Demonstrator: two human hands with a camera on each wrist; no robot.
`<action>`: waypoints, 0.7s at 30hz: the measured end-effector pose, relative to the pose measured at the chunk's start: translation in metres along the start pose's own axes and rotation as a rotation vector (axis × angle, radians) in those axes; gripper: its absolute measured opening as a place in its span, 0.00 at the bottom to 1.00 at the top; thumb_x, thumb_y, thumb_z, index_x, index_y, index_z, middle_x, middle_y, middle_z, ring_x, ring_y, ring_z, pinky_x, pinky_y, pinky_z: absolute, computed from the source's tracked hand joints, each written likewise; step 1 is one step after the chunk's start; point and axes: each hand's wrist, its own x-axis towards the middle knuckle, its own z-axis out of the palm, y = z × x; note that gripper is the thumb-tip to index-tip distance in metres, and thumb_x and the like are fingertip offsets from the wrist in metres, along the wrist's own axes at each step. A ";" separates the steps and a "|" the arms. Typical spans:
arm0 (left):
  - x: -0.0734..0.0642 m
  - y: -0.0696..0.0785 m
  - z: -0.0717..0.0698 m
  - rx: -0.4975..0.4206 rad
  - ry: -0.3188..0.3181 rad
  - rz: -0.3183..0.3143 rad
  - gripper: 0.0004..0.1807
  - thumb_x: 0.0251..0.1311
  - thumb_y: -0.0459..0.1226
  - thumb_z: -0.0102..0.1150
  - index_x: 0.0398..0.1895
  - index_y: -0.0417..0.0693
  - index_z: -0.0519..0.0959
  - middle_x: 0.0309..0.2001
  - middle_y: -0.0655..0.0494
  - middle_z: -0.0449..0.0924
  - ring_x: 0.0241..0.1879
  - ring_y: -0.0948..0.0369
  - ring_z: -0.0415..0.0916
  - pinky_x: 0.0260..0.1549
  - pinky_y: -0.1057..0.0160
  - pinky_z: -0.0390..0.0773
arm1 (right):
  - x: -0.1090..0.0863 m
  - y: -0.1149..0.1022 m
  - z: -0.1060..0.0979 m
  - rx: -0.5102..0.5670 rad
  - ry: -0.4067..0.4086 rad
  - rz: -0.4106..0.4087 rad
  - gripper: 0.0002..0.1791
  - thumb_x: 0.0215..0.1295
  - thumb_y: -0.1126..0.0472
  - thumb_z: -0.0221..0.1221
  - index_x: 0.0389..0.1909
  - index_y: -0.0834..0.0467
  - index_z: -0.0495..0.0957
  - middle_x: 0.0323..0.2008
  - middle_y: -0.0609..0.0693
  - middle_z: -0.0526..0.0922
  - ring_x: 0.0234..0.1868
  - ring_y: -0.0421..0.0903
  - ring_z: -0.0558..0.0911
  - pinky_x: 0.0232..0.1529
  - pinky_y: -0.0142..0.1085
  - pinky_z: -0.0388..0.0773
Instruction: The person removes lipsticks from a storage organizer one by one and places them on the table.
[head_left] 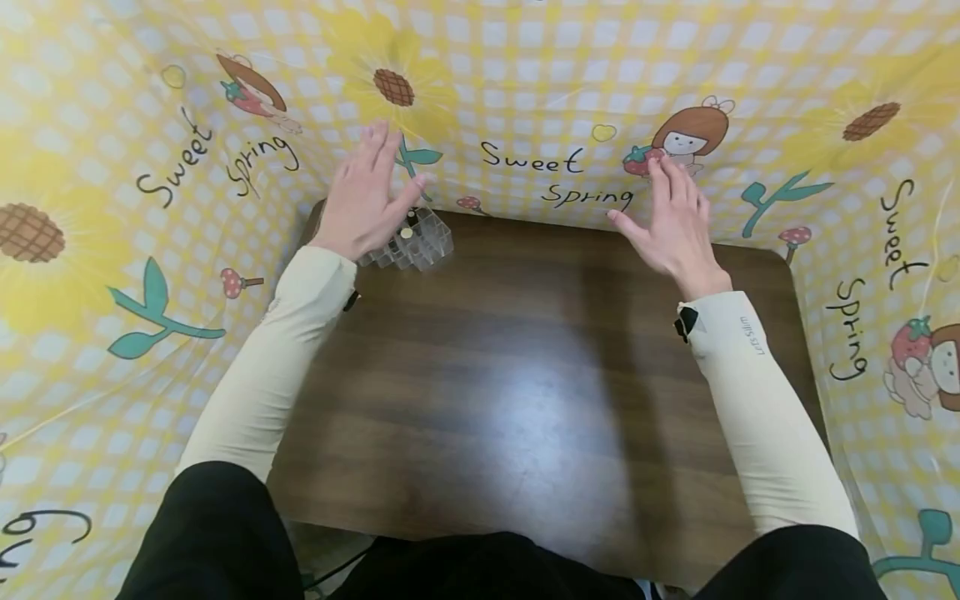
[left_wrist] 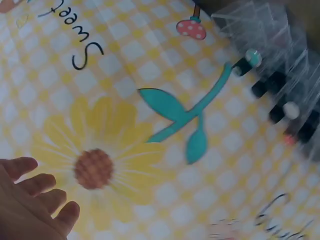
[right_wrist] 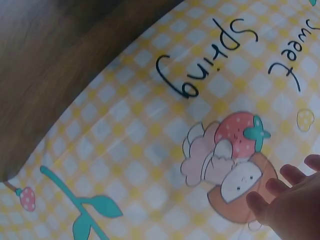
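My left hand [head_left: 365, 196] is raised over the table's back left corner, its fingers extended and nothing in its grip. Partly hidden behind it stands a clear plastic organizer [head_left: 431, 242] with a grid of compartments. In the left wrist view the same organizer [left_wrist: 260, 30] shows at the upper right, with several small dark-bodied pieces, some with pale or green tops, in it. Toward the right, my right hand [head_left: 677, 221] is held up above the table's back edge, fingers extended, thumb out to the side, holding nothing.
The brown wooden table [head_left: 487, 375] spreads below both arms. A yellow checked cloth [head_left: 525, 83] with flowers and lettering rises as a wall along the back and both sides. Below the front edge, a dark cable [head_left: 341, 569] shows at the lower left.
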 end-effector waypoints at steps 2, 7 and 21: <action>-0.003 -0.012 0.000 -0.077 0.024 -0.047 0.40 0.69 0.62 0.28 0.78 0.55 0.41 0.78 0.61 0.30 0.78 0.59 0.28 0.75 0.46 0.37 | 0.002 -0.003 0.005 0.008 -0.006 -0.008 0.48 0.65 0.33 0.48 0.77 0.54 0.43 0.78 0.53 0.43 0.78 0.55 0.41 0.71 0.62 0.44; -0.014 -0.045 0.004 -0.202 0.070 -0.158 0.38 0.70 0.61 0.28 0.78 0.56 0.44 0.78 0.62 0.35 0.78 0.59 0.34 0.75 0.50 0.39 | 0.007 -0.012 0.022 0.029 -0.037 -0.026 0.47 0.66 0.34 0.48 0.77 0.54 0.43 0.78 0.53 0.44 0.78 0.55 0.42 0.72 0.61 0.43; -0.047 -0.134 0.036 -0.333 0.121 -0.336 0.36 0.73 0.54 0.30 0.73 0.38 0.56 0.72 0.37 0.57 0.72 0.43 0.53 0.73 0.48 0.50 | 0.030 -0.056 0.093 0.061 -0.126 -0.113 0.42 0.70 0.40 0.49 0.75 0.58 0.49 0.77 0.56 0.47 0.76 0.58 0.49 0.71 0.61 0.46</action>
